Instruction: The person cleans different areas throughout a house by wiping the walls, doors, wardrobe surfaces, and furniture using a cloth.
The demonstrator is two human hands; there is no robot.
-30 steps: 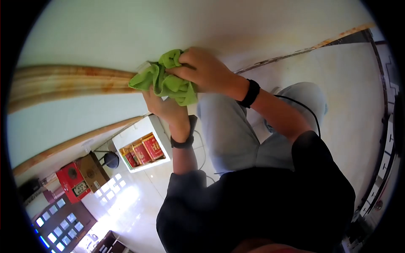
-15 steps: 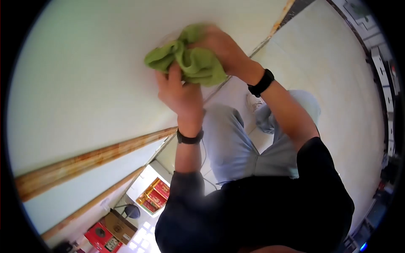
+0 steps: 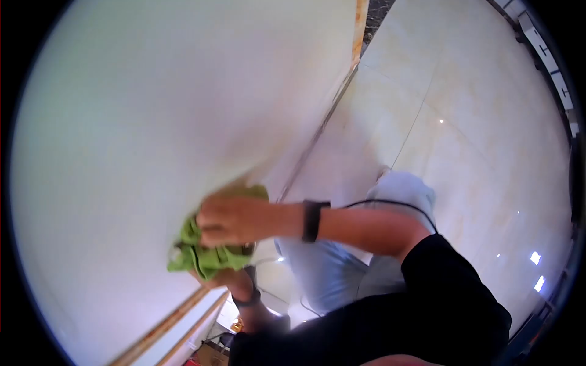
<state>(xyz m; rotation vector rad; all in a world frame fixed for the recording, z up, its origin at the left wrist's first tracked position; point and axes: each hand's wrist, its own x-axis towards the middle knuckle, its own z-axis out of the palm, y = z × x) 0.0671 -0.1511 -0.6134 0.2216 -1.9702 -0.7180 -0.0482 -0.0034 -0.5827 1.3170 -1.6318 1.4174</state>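
Note:
A bunched green cloth [image 3: 210,259] is between my two hands in front of a large smooth white panel [image 3: 122,152]. My right hand [image 3: 235,221] lies across the top of the cloth, its fingers curled and closed on it. Below, my left hand [image 3: 221,279] holds the cloth from its lower side, with most of its fingers hidden by the folds. Both wrists wear dark bands. The cloth is close to the panel, but I cannot tell whether it touches.
Brown marbled trim [image 3: 162,326] edges the panel at the lower left. Glossy pale floor tiles [image 3: 476,158] stretch to the right. My bent legs [image 3: 329,274] in light trousers are beside the panel. White drawer fronts [image 3: 543,52] stand at the far right, and a cardboard box [image 3: 210,355] at the bottom.
Both hands and the cloth have moved down and to the left in view. My right hand has come across over the cloth, with the left now beneath it. The view has shifted too.

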